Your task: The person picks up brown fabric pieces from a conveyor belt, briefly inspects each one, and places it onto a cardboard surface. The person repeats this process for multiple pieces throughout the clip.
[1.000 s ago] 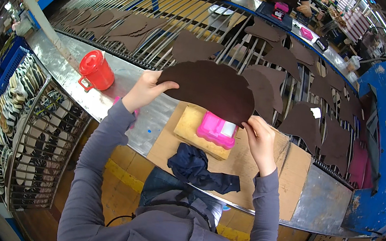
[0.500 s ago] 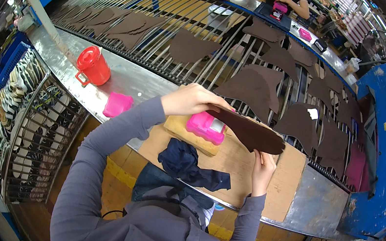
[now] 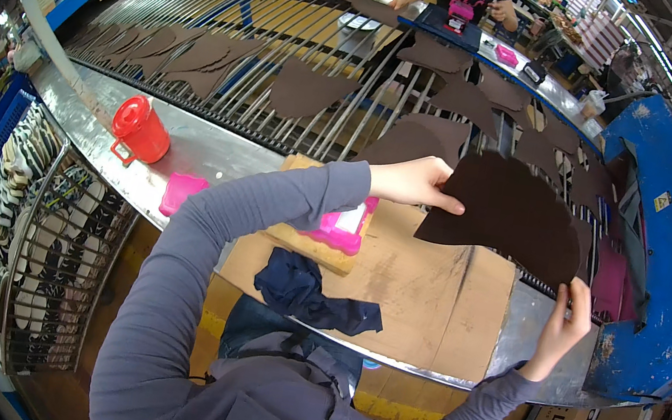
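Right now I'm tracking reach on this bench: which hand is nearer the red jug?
Left. The left hand grips the dark brown piece at its left edge, on the side toward the red jug; the right hand holds its lower right corner, farther away.

Both hands up holding dark brown leather piece (image 3: 507,213): left hand (image 3: 413,182) pinches its left edge, right hand (image 3: 565,324) grips lower right corner. Cardboard sheet (image 3: 420,286) below; red jug (image 3: 139,129) far left.
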### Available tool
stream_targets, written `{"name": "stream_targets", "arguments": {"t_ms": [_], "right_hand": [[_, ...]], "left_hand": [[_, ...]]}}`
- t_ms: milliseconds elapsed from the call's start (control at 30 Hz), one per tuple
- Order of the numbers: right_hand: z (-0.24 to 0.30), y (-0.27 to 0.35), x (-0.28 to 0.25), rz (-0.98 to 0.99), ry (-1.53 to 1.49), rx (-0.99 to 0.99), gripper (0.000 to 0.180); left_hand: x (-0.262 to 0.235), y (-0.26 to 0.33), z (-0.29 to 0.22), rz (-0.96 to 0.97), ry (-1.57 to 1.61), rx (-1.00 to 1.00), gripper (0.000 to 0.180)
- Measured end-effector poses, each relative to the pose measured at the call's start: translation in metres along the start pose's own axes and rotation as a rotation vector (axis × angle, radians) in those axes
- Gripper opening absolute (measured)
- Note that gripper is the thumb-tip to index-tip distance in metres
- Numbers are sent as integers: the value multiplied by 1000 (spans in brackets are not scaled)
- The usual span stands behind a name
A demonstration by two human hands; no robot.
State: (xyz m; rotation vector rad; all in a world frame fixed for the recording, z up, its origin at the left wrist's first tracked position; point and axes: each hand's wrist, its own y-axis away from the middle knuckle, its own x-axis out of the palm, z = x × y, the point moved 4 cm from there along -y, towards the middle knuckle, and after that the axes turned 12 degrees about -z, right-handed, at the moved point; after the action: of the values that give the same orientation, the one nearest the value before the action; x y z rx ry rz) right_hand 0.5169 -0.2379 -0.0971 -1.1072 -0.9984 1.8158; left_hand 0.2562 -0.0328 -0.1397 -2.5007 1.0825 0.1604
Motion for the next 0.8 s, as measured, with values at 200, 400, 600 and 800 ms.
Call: {"name": "stream_targets", "arguments": {"t_ms": [200, 400, 600, 800], "right_hand": [[32, -98, 27, 174, 28, -210, 16], [81, -172, 151, 162, 87, -679, 26], [141, -161, 255, -39, -120, -640, 32], [41, -29, 307, -21, -407, 479, 46]], "left_hand": [[-62, -44, -36, -186, 194, 109, 41], [-112, -36, -33, -248, -398, 130, 33], [-144, -24, 53, -516, 150, -289, 30], [-173, -12, 137, -676, 655, -564, 35]]}}
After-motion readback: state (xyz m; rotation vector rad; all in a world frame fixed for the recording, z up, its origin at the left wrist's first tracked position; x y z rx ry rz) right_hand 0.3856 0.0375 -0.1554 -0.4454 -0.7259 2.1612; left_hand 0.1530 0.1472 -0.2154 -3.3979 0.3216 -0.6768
